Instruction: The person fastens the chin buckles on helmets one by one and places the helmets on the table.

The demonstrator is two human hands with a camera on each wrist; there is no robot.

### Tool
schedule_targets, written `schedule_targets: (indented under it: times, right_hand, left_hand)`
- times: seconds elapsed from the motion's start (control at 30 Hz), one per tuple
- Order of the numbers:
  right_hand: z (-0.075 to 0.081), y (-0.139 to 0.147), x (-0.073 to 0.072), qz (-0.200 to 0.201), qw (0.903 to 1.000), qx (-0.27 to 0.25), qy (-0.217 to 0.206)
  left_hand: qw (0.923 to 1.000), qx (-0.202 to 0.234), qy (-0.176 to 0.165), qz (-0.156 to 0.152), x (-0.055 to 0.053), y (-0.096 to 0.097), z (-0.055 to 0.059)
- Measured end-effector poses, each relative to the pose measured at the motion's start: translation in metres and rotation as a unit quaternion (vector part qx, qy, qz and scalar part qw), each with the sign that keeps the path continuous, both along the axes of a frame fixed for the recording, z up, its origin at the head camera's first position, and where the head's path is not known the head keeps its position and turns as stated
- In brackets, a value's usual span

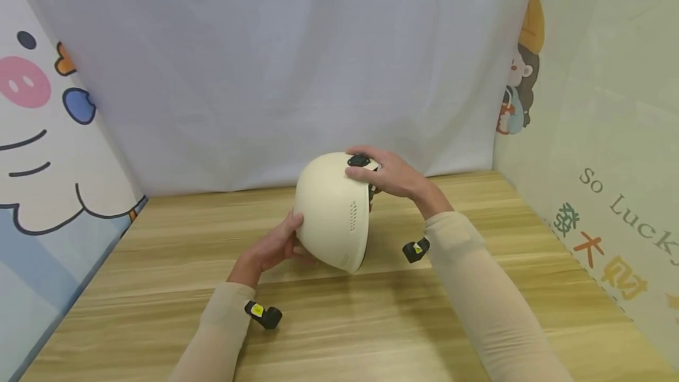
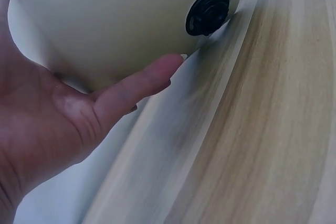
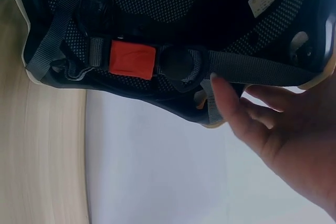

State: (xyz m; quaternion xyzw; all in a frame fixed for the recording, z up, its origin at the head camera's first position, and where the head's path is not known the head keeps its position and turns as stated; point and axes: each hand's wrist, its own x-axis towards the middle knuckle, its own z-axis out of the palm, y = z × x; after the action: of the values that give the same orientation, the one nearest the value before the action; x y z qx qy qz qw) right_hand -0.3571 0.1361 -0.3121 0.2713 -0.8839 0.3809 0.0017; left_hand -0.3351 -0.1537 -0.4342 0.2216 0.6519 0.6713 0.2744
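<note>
A cream helmet (image 1: 329, 211) is tipped on its side over the wooden table, its open underside facing right. My left hand (image 1: 278, 243) cups the rounded crown, thumb on the near side and fingers under it. In the left wrist view, a round black fitting (image 2: 208, 12) shows on the shell beyond the fingers. My right hand (image 1: 389, 173) grips the upper rim around a black oval fitting (image 1: 358, 160). Inside the helmet, the right wrist view shows dark padding, grey webbing straps (image 3: 262, 68), a red buckle piece (image 3: 132, 59) and a small white label (image 3: 261, 1).
The wood-grain table (image 1: 329, 329) runs back to a pale hanging cloth (image 1: 265, 75). Cartoon-printed panels stand on the left (image 1: 58, 152) and right (image 1: 594, 134). Small black cameras (image 1: 415, 249) sit at both wrists, over beige sleeves.
</note>
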Motion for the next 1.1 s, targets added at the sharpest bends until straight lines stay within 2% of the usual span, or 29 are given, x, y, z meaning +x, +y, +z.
schedule_targets:
  times: [0.23, 0.47, 0.53, 0.73, 0.87, 1.0, 1.1]
  right_hand:
    - [-0.006, 0.004, -0.001, 0.009, 0.9988, -0.047, -0.006]
    - [-0.013, 0.011, -0.001, 0.013, 0.9949, -0.098, -0.023]
    - [-0.014, 0.013, -0.002, 0.016, 0.9935, -0.109, -0.025]
    - [-0.016, 0.020, 0.000, 0.004, 0.9922, -0.124, -0.017]
    - [-0.021, 0.022, 0.001, -0.004, 0.9911, -0.133, 0.005]
    - [-0.029, 0.023, 0.001, -0.002, 0.9877, -0.156, 0.016]
    - [-0.035, 0.024, 0.002, 0.001, 0.9834, -0.181, 0.006]
  left_hand:
    - [0.9999, -0.008, 0.011, -0.005, 0.003, 0.002, 0.004]
    - [0.9979, -0.009, 0.046, -0.044, 0.000, -0.006, -0.003]
    - [0.9971, -0.014, 0.060, -0.045, 0.000, -0.006, -0.004]
    - [0.9960, -0.047, 0.075, -0.007, -0.002, -0.003, 0.000]
    - [0.9964, -0.052, 0.064, 0.016, -0.001, 0.000, 0.002]
    - [0.9968, -0.039, 0.050, 0.047, 0.000, 0.000, 0.000]
    - [0.9966, -0.021, 0.038, 0.070, -0.001, 0.002, -0.002]
